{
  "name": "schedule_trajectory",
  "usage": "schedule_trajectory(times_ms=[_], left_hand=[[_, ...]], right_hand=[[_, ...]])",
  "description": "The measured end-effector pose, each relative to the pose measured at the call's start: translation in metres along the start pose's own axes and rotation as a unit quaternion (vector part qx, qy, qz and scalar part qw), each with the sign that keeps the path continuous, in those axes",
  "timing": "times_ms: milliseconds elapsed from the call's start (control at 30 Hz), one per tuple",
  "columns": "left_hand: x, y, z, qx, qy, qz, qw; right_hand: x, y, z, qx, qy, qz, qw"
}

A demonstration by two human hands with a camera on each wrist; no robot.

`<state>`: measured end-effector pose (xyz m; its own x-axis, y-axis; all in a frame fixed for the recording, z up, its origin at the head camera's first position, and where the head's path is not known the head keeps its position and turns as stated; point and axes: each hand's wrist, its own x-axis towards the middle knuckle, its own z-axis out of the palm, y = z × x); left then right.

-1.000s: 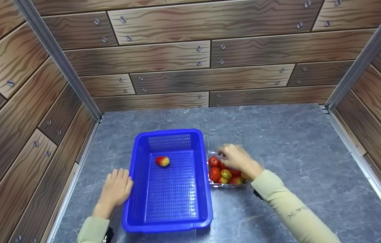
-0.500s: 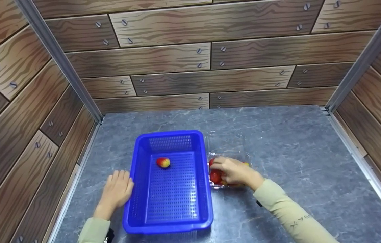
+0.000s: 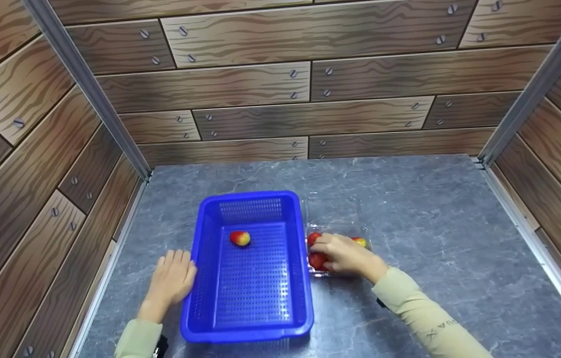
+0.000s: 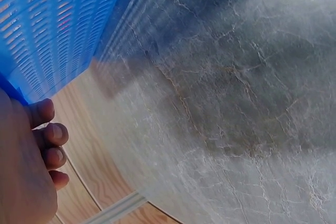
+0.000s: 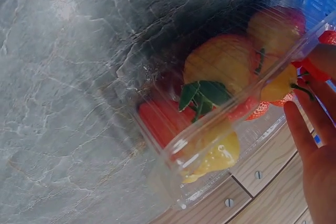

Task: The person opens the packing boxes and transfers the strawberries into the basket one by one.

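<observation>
My left hand (image 3: pixel 173 276) holds the left rim of a blue perforated basket (image 3: pixel 248 330); in the left wrist view its fingers (image 4: pixel 54 135) curl beside the basket wall. One small red-and-yellow fruit (image 3: pixel 239 238) lies on the basket floor. To the right of the basket stands a clear plastic box (image 5: pixel 173 150) filled with several small fruits. My right hand (image 3: pixel 342 254) reaches into it, with fingers and thumb around a red fruit (image 3: pixel 317 260) at the box's left side. That hand hides much of the box's contents from the head view. A yellow fruit (image 5: pixel 223 150) and strawberries (image 5: pixel 257 111) show through the box wall.
The box's clear lid (image 3: pixel 332 209) lies folded back behind it, hard to see on the grey marbled tabletop (image 3: pixel 434 214). Wood-patterned panels (image 3: pixel 250 114) enclose the left, back and right sides. Metal rails (image 3: pixel 534 238) run along the side edges.
My right hand has lowered from above the box's far side in among the fruits, its fingers closing around a red one. The left hand and basket have stayed in place.
</observation>
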<state>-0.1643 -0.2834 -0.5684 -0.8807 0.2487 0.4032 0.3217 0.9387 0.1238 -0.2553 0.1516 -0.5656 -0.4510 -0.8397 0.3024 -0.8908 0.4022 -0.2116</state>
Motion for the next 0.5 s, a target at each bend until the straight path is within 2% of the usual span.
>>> schedule_trajectory(times_ms=[233,400,500], left_hand=[[-0.0003,-0.0006,0.0007,0.006,-0.013,-0.003,0.9999],[-0.0005,-0.0005,0.0008,0.007,0.002,0.003,1.0000],[-0.0008,-0.0005,0.0003,0.006,0.000,0.002,1.0000]], right_hand=[[-0.0055,0.0002,-0.0010,-0.024,0.013,0.004,0.9996],[-0.0059,-0.0010,-0.0025,0.003,0.012,0.025,0.9996],[-0.0051,-0.0023,-0.0047,0.026,0.006,0.044,0.9987]])
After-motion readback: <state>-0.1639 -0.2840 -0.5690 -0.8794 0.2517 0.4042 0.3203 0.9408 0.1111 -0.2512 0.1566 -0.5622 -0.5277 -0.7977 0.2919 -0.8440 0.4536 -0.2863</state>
